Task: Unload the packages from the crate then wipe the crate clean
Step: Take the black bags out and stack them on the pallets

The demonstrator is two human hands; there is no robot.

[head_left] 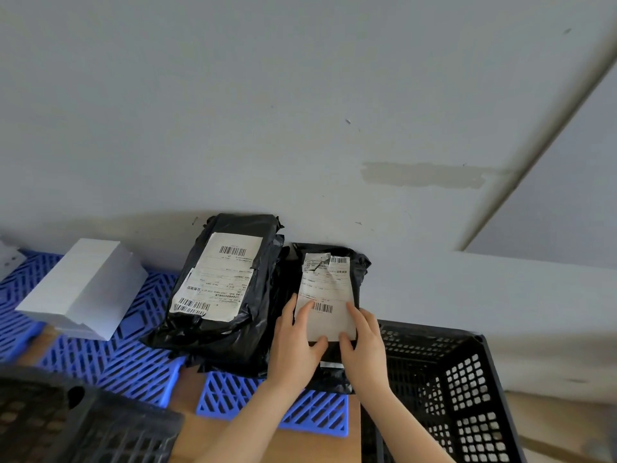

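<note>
A small black plastic package (pixel 329 279) with a torn white shipping label stands against the wall on the blue pallet (pixel 133 362). My left hand (pixel 295 342) holds its left side, thumb across the label's lower edge. My right hand (pixel 362 345) holds its right side the same way. A larger black package (pixel 230 295) with a white label leans on the wall just to the left, touching the small one. The black perforated crate (pixel 467 396) sits at the lower right, right of my right forearm; the part of its inside that shows holds nothing.
A white box (pixel 86 289) lies on the blue pallet at the left. Another dark perforated crate (pixel 83 426) fills the lower left corner. A grey wall runs close behind the packages, with a ledge at the right. Brown floor shows between the pallet tiles.
</note>
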